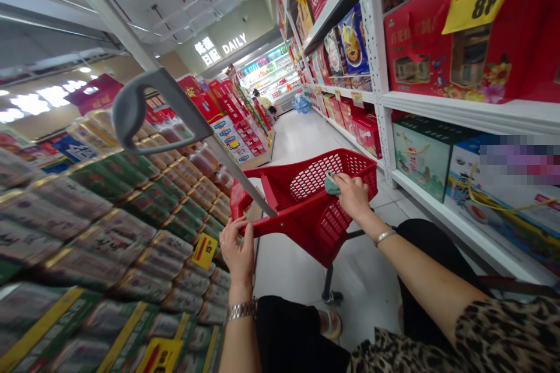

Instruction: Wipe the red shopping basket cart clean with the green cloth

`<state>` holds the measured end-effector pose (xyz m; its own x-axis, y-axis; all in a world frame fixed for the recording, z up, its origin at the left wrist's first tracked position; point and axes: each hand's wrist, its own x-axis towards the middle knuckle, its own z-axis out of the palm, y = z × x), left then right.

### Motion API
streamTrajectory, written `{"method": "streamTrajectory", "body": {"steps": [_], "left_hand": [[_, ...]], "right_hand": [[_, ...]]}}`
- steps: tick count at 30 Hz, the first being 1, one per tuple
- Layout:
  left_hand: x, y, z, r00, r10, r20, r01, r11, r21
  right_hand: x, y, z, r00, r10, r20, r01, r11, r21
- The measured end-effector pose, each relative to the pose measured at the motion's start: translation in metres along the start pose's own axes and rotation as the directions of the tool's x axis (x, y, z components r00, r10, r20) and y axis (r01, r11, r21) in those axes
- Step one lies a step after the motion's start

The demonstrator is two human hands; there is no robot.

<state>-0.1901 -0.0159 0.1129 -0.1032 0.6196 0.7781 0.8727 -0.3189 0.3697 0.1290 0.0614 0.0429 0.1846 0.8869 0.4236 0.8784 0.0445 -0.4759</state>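
Note:
A red plastic shopping basket (301,227) on wheels stands tilted in front of me, its sides pierced with holes. From its near left end rises a long pole with a grey handle (184,108). My left hand (237,247) rests on the basket's left end, fingers bent over the red rim. A green cloth (332,184) is pinched in my right hand (351,195), pressed on the right part of the basket's upper rim. The inside of the basket shows only in part.
Stacked packs of cans (144,215) line the left side. White shelves (437,105) with boxed goods run along the right. The tiled aisle floor (295,137) leads to a lit cooler (271,78); a blue bundle (301,103) lies near it.

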Motion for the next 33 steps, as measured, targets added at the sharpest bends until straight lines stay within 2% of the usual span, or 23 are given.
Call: {"method": "streamTrajectory", "body": {"steps": [3,5,11,16,21,25,29,33], "left_hand": [[0.011,0.001,0.003,0.999,0.027,0.035,-0.031,0.991,0.127],[0.015,0.0,0.007,0.999,0.019,0.044,-0.025,0.989,0.145],[0.015,-0.006,0.01,0.992,-0.078,0.097,0.08,0.997,-0.02],[0.018,-0.006,0.007,0.987,-0.022,0.157,0.035,0.997,-0.075],[0.019,-0.001,0.012,0.99,-0.067,0.122,0.084,0.987,-0.14],[0.016,0.005,0.016,0.987,-0.092,0.135,0.117,0.974,-0.195],[0.014,0.011,0.022,0.981,-0.158,0.116,0.183,0.948,-0.259],[0.012,0.015,0.024,0.979,-0.156,0.131,0.185,0.949,-0.257]], "right_hand": [[-0.009,-0.009,0.01,0.998,-0.033,-0.05,0.037,0.997,0.066],[-0.017,-0.019,0.017,0.993,-0.07,-0.099,0.085,0.985,0.148],[-0.044,-0.067,0.025,0.959,-0.2,-0.201,0.262,0.893,0.365],[-0.054,-0.103,0.013,0.941,-0.279,-0.191,0.337,0.832,0.442],[-0.057,-0.112,-0.003,0.886,-0.433,-0.166,0.464,0.821,0.333],[-0.057,-0.108,-0.009,0.878,-0.439,-0.189,0.472,0.859,0.199],[-0.064,-0.107,-0.004,0.878,-0.435,-0.2,0.466,0.873,0.143],[-0.075,-0.102,0.011,0.858,-0.45,-0.25,0.485,0.869,0.1]]}}
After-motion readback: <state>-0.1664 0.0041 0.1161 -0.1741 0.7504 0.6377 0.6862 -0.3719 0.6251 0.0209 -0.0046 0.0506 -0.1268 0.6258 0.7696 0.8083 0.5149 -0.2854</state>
